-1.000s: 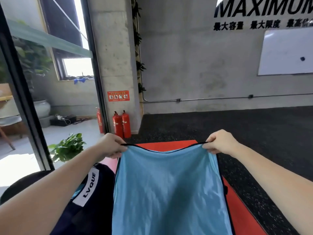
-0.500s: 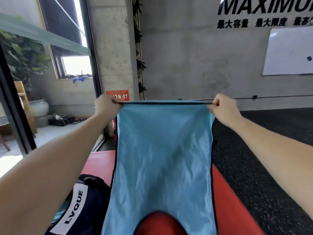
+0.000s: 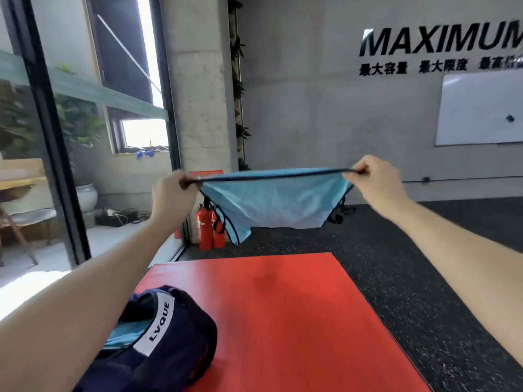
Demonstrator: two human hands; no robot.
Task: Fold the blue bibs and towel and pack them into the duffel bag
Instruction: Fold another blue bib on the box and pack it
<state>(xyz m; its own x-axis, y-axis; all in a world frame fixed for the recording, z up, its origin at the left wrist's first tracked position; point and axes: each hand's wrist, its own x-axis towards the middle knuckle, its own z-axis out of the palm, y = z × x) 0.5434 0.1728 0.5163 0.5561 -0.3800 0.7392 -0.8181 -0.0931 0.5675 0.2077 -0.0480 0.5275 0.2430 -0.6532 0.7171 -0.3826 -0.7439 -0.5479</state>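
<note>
Big red mat is laid out flat on the floor, which I'd guess is the folding surface since it's clean and smooth compared with the speckled black flooring around it. The navy duffel bag sits at its near left corner, open, with something blue already tucked inside, so it's within easy reach for packing. The blue bib is up in the air above the mat's far end, stretched out by its dark-trimmed edge. Left hand and right hand each pinch one end of that edge, probably to shake it flat before folding.
</note>
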